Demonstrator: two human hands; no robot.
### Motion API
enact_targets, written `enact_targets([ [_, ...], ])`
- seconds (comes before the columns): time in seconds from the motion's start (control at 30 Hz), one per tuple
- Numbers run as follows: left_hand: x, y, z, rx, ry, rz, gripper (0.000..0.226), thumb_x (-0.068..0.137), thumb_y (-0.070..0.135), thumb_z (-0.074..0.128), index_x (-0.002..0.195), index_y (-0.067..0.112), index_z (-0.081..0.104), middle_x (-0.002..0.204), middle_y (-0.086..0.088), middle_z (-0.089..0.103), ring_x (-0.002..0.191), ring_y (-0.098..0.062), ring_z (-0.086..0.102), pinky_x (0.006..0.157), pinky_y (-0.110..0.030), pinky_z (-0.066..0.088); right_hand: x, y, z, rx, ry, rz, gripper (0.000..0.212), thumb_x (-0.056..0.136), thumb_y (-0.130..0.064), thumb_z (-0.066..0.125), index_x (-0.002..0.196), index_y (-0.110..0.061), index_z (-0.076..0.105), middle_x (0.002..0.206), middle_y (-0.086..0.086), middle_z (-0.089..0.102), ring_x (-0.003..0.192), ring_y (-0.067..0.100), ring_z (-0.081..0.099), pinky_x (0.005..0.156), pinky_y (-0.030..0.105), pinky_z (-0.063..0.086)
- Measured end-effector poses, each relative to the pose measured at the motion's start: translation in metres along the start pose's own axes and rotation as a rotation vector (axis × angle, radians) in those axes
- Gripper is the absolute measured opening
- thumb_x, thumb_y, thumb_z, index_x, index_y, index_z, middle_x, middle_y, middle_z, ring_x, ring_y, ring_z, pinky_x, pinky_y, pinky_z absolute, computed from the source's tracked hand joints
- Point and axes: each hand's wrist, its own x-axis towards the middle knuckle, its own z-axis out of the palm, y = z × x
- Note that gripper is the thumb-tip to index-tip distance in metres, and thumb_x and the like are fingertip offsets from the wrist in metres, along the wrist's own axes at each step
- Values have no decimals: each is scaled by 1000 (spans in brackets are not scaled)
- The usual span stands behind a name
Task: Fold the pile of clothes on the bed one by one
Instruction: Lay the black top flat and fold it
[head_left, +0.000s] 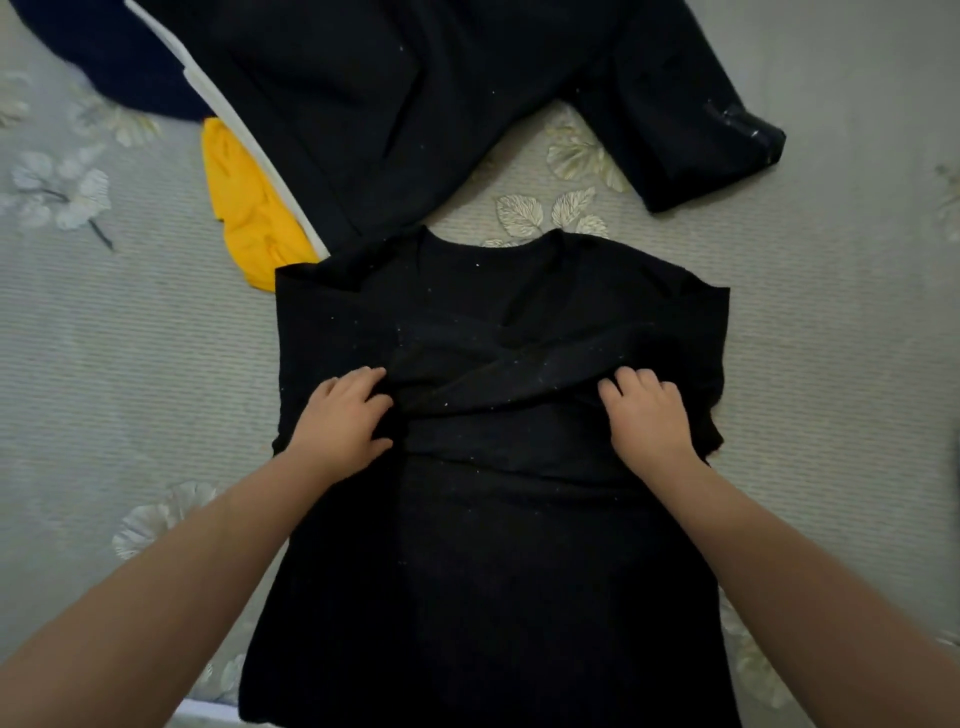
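Note:
A black garment (498, 545) lies flat on the bed in front of me, neckline at the far end and both sides folded inward. My left hand (345, 415) grips a fold of its fabric at mid-left. My right hand (649, 415) has its fingers curled into the same crosswise fold at mid-right. Beyond it lies the pile: a large black garment (415, 104) with a white stripe, a yellow piece (249, 208) under its edge and a dark navy piece (119, 57) at the far left.
The bed is covered by a grey ribbed bedspread (130, 338) with pale flower and leaf prints. Bare bedspread lies left and right of the garment. The bed's near edge shows at the bottom left (208, 714).

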Motion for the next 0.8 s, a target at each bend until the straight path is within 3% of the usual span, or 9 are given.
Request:
enact_targets([
  [0.1, 9, 0, -4, -49, 139, 42, 31, 93, 28, 47, 119, 18, 61, 142, -4, 40, 132, -21, 32, 106, -34, 24, 0, 7, -8, 65, 176, -81, 30, 38, 10, 83, 60, 1, 64, 56, 14, 60, 47, 29, 58, 40, 28, 45],
  [0.2, 12, -2, -21, -472, 349, -35, 24, 91, 12, 49, 108, 3, 63, 117, -13, 59, 111, -26, 52, 91, -29, 36, -9, 22, -16, 86, 200, -159, 26, 44, 13, 81, 64, 5, 66, 61, 18, 65, 48, 31, 61, 38, 32, 49],
  [0.27, 10, -2, -40, -758, 527, -209, 19, 92, 6, 44, 105, -3, 56, 92, -17, 58, 88, -26, 53, 70, -22, 31, -19, 31, -20, 121, 201, -172, 30, 48, 12, 82, 75, 8, 70, 72, 23, 69, 56, 34, 66, 41, 38, 53],
  [0.33, 16, -6, -57, -830, 651, -331, 17, 92, 5, 41, 102, -4, 51, 81, -14, 49, 76, -23, 46, 61, -22, 23, -30, 33, -20, 143, 207, -210, 34, 49, 11, 82, 81, 9, 70, 78, 23, 71, 64, 35, 69, 48, 41, 56],
  [0.5, 46, -19, -71, -521, 345, -355, 20, 90, 17, 47, 103, 4, 55, 97, -19, 61, 91, -35, 56, 70, -36, 40, -53, 20, -4, 76, 107, -258, 46, 38, 6, 87, 82, 5, 72, 83, 20, 72, 71, 34, 70, 51, 39, 57],
  [0.6, 47, -21, -54, -154, 98, -295, 36, 92, 26, 48, 123, 9, 44, 119, -17, 53, 109, -35, 51, 83, -41, 42, -55, 2, 5, 60, -123, -125, 48, 70, -8, 76, 114, 2, 61, 125, 22, 56, 110, 36, 58, 80, 44, 55],
  [0.63, 44, -22, -47, -111, 95, -305, 42, 92, 27, 48, 129, 10, 40, 125, -17, 49, 114, -35, 47, 89, -43, 39, -54, -3, 8, 21, -202, -90, 48, 87, -19, 60, 131, -4, 47, 142, 16, 40, 128, 32, 43, 96, 41, 45],
  [0.7, 36, -20, -34, -143, 188, -326, 49, 91, 22, 49, 136, 9, 34, 133, -18, 43, 120, -36, 40, 94, -45, 35, -51, -7, 8, 12, -285, -26, 49, 97, -35, 36, 141, -15, 33, 152, 4, 23, 139, 22, 23, 106, 36, 31],
  [0.8, 19, -10, -15, -218, 293, -268, 51, 88, 16, 48, 137, 5, 35, 137, -18, 42, 122, -36, 40, 96, -46, 33, -49, -7, 3, 108, -201, 24, 43, 95, -36, 41, 129, -12, 50, 142, 7, 41, 130, 25, 38, 98, 36, 37],
])
